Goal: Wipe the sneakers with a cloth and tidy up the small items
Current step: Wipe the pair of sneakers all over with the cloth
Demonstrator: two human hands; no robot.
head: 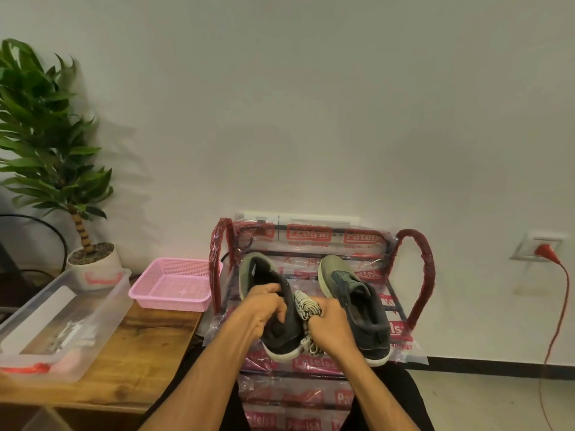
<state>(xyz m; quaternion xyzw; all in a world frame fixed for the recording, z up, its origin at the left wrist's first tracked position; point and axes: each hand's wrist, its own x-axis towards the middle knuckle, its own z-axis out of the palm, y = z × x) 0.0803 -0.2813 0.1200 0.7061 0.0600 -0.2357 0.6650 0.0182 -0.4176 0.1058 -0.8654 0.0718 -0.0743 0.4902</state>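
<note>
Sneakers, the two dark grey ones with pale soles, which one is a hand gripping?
The left dark grey sneaker, tilted, its collar gripped by the left hand. The right sneaker sits flat on the red plastic-wrapped rack.

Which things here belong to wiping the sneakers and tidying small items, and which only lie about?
For the job: dark grey sneaker in the left hand; black-and-white patterned cloth in the right hand; second grey sneaker on the plastic-wrapped red rack; pink plastic basket and clear plastic box, probably for small items.
Lying about: green potted plant; red plug and cable.
</note>
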